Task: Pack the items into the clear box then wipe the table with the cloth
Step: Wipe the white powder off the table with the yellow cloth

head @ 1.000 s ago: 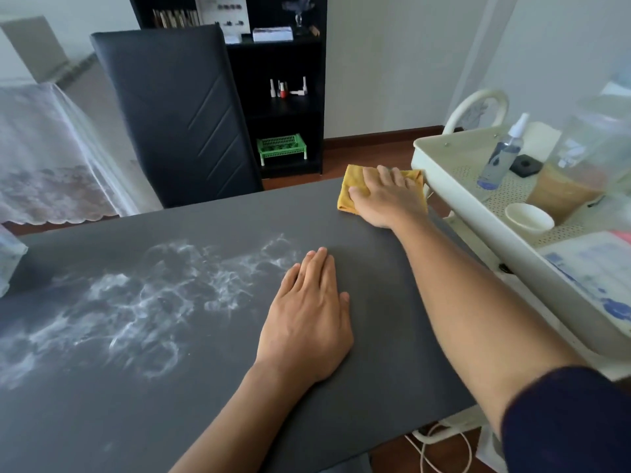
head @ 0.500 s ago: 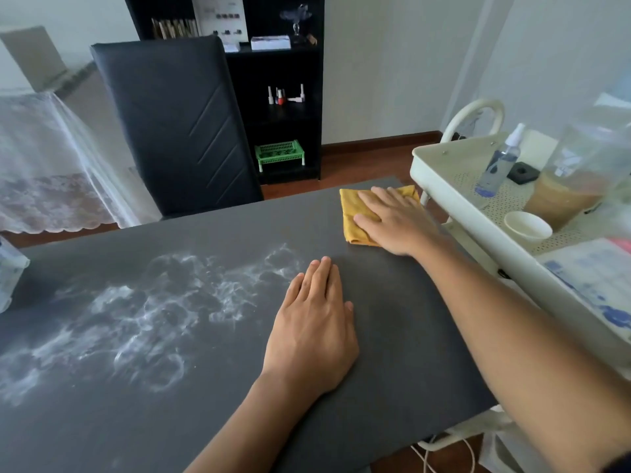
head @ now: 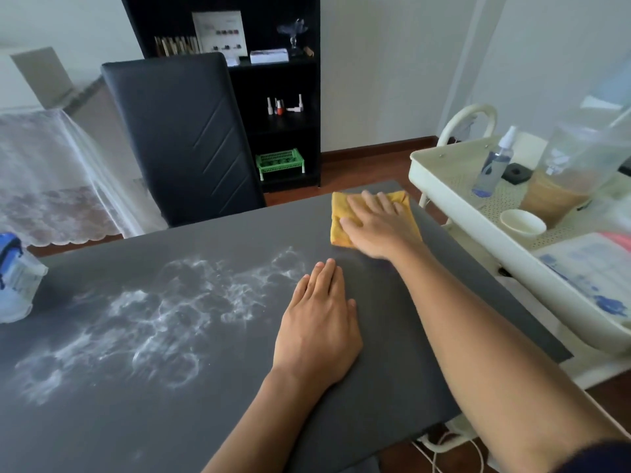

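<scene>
A folded yellow cloth [head: 339,218] lies at the far right corner of the dark grey table [head: 205,387]. My right hand [head: 379,227] presses flat on top of it, covering most of it. My left hand [head: 319,322] rests flat on the table, palm down, fingers together, holding nothing. White smeary residue [head: 143,319] spreads over the table's middle and left. The clear box [head: 15,278] with a blue lid clip shows at the left edge, partly cut off.
A cream trolley [head: 444,180] stands right of the table, holding a spray bottle [head: 493,163], a small white bowl [head: 522,223] and a large clear jar [head: 573,172]. A black chair [head: 184,138] faces the far edge. A black shelf stands behind.
My right hand has slid the cloth back from the far edge toward me and slightly left, then stayed near the corner. My left hand has kept its place.
</scene>
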